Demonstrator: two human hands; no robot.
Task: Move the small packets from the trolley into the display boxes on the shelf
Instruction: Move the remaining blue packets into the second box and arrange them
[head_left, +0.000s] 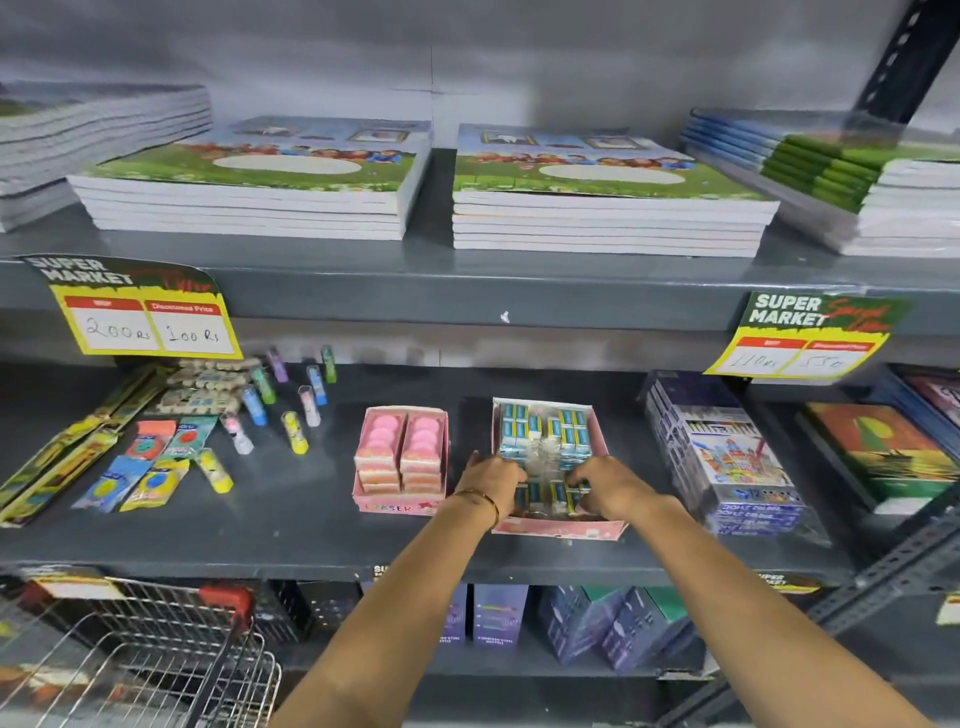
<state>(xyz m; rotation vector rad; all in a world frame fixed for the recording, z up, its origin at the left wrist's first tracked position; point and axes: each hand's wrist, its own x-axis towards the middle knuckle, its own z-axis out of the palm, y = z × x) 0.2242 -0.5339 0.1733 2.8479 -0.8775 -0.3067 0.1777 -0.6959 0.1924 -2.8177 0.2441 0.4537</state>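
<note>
A pink display box sits on the middle shelf, filled with small blue-and-white packets in clear wrap. Both hands reach into its front half. My left hand, with a gold bangle at the wrist, grips packets at the box's left side. My right hand has its fingers curled on packets at the right side. To the left stands a second pink box marked "ERASER", holding pink round erasers. The wire trolley with a red handle is at the lower left; its contents cannot be made out.
Glue sticks and flat packs lie loose on the shelf's left. Stacked colour-pencil boxes stand right of the box, with books beyond. Notebook stacks fill the upper shelf. Price tags hang from the shelf edge. A slanted metal upright crosses at right.
</note>
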